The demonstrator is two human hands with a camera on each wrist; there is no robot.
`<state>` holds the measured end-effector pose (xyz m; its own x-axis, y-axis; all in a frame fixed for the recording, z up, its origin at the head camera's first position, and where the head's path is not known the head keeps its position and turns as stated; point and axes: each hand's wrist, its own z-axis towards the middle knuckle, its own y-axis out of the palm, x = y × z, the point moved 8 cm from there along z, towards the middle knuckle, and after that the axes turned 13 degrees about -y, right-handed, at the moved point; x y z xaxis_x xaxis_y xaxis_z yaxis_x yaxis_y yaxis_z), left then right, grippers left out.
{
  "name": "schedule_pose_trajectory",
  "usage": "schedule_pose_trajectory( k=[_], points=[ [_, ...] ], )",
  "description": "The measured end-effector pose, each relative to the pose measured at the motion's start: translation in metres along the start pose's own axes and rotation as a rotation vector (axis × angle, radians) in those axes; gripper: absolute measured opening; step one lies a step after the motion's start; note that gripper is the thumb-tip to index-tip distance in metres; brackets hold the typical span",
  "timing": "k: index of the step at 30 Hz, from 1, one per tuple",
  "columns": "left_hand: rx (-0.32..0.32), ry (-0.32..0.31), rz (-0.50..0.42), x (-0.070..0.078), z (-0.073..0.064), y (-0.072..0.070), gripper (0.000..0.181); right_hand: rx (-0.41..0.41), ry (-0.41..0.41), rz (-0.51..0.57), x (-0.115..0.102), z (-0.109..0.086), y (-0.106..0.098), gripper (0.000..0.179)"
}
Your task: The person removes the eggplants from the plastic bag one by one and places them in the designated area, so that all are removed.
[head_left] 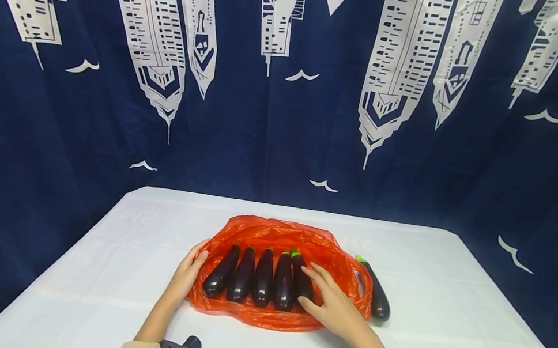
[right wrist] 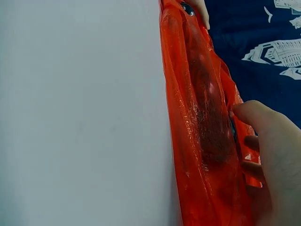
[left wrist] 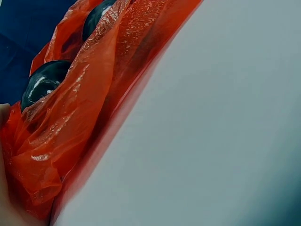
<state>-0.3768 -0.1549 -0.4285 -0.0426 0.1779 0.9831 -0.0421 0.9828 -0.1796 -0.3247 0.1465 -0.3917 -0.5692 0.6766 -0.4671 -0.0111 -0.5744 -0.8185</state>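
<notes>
Five eggplants (head_left: 263, 279) lie side by side in the red bag (head_left: 271, 320), stem ends away from the person, bodies close together; laid in one row like this, they probably prop one another and roll less. A sixth, the loose eggplant (head_left: 377, 296), rests on the desk (head_left: 103, 286) just outside the bag's right edge; whether it touches the plastic I cannot tell.

The left hand (head_left: 187, 272) pinches the bag's left rim, thumb on the near side. That hold seems meant to draw the thin plastic outward, since such a soft mouth would likely sag over the row on its own.

The right hand (head_left: 333, 307) is over the bag's right part, fingers spread and lightly bent, gripping nothing, beside the rightmost eggplant of the row; contact there is unclear. Its spread pose would suit steadying or straightening that end.
</notes>
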Motion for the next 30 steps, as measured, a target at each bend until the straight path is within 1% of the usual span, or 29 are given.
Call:
schedule_pose_trajectory(
  k=[4,11,18,23,30],
  points=[
    [0.001,0.003,0.003,0.003,0.002,-0.001,0.046,-0.007,0.005,0.008,0.002,0.006,0.004,0.061],
    [0.002,0.006,0.004,0.002,0.001,-0.001,0.046,-0.041,0.015,0.017,0.003,0.011,0.013,0.051],
    [-0.002,0.002,0.003,-0.001,0.000,-0.001,0.047,-0.103,0.033,0.070,0.004,0.008,0.022,0.060],
    [-0.007,0.001,-0.005,-0.001,0.000,0.001,0.047,-0.089,0.063,0.080,0.006,0.007,0.020,0.059],
    [-0.006,0.003,-0.004,0.000,0.000,0.001,0.046,-0.086,0.084,0.059,0.003,0.008,0.013,0.058]
  ],
)
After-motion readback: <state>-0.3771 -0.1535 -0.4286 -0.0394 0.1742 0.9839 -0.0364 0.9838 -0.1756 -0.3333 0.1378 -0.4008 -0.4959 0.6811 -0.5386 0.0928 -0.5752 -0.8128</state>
